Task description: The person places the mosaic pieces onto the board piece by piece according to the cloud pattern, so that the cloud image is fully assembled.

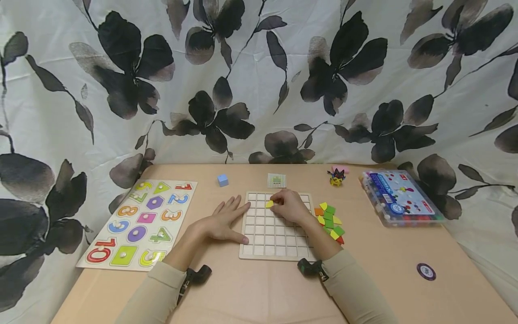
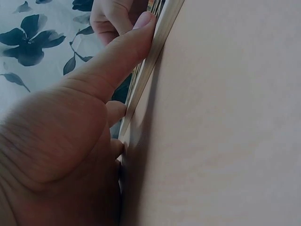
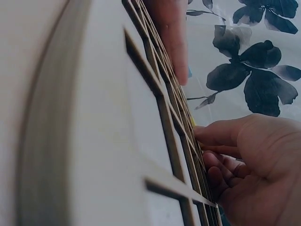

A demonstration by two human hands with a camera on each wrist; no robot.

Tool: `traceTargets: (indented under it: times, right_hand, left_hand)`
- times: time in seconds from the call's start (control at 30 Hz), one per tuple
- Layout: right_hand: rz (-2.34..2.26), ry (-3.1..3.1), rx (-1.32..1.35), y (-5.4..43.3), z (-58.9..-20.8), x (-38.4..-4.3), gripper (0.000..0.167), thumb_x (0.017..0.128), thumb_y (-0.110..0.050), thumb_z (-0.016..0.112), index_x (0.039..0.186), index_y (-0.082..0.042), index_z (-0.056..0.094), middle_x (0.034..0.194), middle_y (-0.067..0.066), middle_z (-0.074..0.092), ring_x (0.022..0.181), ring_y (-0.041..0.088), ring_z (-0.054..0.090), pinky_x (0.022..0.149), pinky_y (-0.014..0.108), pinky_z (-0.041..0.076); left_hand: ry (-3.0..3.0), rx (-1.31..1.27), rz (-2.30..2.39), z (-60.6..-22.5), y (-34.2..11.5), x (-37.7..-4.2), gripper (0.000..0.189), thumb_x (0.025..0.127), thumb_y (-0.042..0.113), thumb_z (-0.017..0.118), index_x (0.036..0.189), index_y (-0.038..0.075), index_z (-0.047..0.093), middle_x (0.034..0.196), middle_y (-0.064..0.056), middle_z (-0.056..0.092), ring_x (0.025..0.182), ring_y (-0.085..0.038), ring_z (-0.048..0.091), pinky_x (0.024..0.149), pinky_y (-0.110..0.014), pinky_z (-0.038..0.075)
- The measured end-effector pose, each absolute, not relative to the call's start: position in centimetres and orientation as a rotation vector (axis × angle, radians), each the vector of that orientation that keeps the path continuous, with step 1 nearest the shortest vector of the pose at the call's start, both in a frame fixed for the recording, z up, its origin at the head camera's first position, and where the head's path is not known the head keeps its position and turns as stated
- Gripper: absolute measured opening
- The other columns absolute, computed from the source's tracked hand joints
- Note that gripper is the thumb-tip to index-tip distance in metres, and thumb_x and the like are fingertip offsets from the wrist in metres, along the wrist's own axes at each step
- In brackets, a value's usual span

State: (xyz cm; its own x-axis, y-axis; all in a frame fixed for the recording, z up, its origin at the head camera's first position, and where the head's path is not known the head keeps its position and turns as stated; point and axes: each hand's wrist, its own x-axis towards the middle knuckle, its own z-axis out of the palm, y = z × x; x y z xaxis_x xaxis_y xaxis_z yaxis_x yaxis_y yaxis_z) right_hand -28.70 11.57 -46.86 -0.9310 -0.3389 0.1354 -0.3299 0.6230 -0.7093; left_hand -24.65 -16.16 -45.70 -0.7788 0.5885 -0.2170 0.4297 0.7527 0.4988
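Thumb and fingers together, the right hand (image 1: 290, 207) on my remote feed pinches a yellow tile (image 1: 269, 204) at the far part of the gridded board (image 1: 270, 241). I see the left hand (image 1: 222, 221) with fingers spread apart, thumb on the board's left edge.

My left hand (image 1: 223, 220) rests against the left edge of the white grid board (image 1: 265, 240); over the board, my right hand (image 1: 292, 205) pinches a yellow tile (image 1: 269, 204). Right of the board lie green, yellow and orange tiles (image 1: 328, 215).
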Motion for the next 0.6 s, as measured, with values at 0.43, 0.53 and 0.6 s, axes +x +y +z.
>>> traceTargets:
  times: [0.43,0.53,0.6]
  right_hand:
    - [-1.188,2.818,-0.588,11.7,-46.3,-28.6,0.027,0.091,-0.009,0.078,0.118,-0.002,0.077,0.098,0.007,0.068,0.086,0.019,0.057,0.078,0.031,0.049]
    - [-1.183,2.801,-0.591,11.9,-45.7,-28.4,0.031,0.092,-0.01,0.077,0.122,-0.001,0.075,0.101,0.01,0.069,0.088,0.02,0.057,0.078,0.032,0.05]
    - [-1.201,2.781,-0.601,12.1,-45.0,-28.1,0.034,0.094,-0.012,0.076,0.125,0.0,0.074,0.107,0.012,0.07,0.091,0.02,0.059,0.078,0.032,0.051]
  left_hand:
    - [2.588,0.775,0.597,-45.4,-16.1,-24.7,0.116,0.082,0.067,0.077,0.169,0.021,0.016,0.175,-0.018,-0.006,0.163,-0.036,-0.011,0.13,-0.058,-0.006]
    - [2.588,0.777,0.596,-45.5,-16.1,-24.7,0.116,0.081,0.068,0.077,0.169,0.021,0.016,0.175,-0.018,-0.006,0.163,-0.037,-0.01,0.13,-0.059,-0.006]
    - [2.588,0.777,0.602,-45.6,-16.2,-24.7,0.116,0.081,0.068,0.077,0.169,0.02,0.017,0.175,-0.018,-0.006,0.162,-0.037,-0.01,0.13,-0.059,-0.005]
